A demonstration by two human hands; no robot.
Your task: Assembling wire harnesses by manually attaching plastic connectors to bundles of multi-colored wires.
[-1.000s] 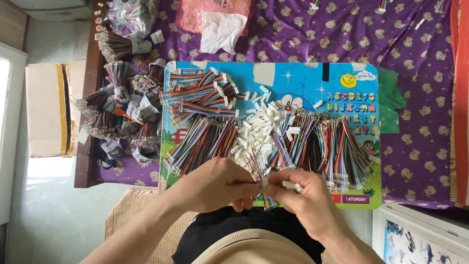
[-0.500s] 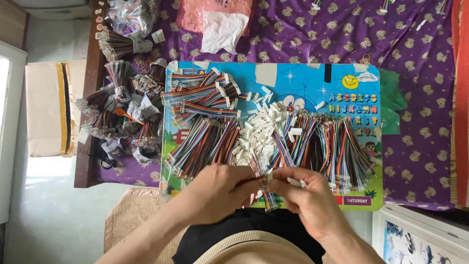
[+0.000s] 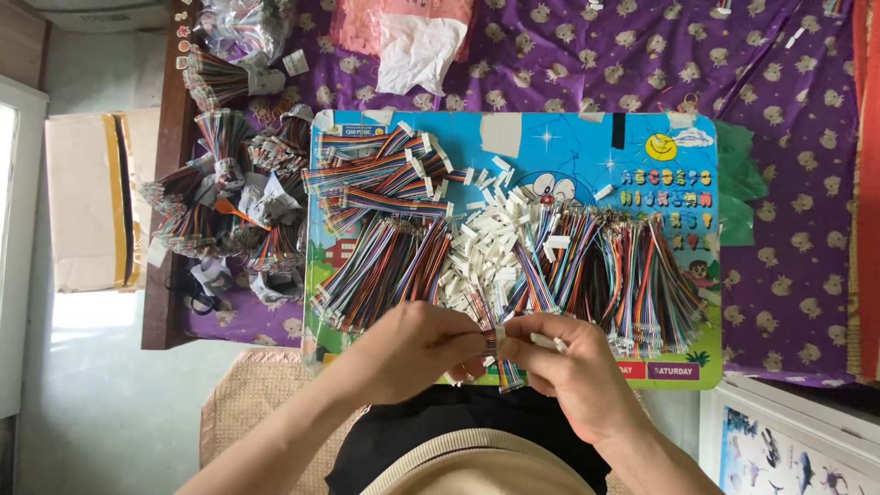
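My left hand (image 3: pixel 417 344) and my right hand (image 3: pixel 559 362) meet at the near edge of a blue cartoon-printed board (image 3: pixel 568 147). Between the fingertips of both hands is a short bundle of multicoloured ribbon wires (image 3: pixel 500 353) with a small white connector at its end. My left hand pinches the wires, and my right hand pinches the white connector end. Just beyond my hands lie a heap of small white plastic connectors (image 3: pixel 490 243), loose multicoloured wire bundles on the right (image 3: pixel 632 266), and finished wire sets on the left (image 3: pixel 385 261).
More tied wire bundles (image 3: pixel 225 215) are piled on the purple patterned cloth (image 3: pixel 788 183) at the left table edge. A clear bag of wires (image 3: pixel 238 27) and white paper (image 3: pixel 417 46) lie at the far side. A cardboard box (image 3: pixel 87 197) stands on the floor left.
My hands have shifted slightly towards me and closed together on the wire bundle. The piles on the board have not moved.
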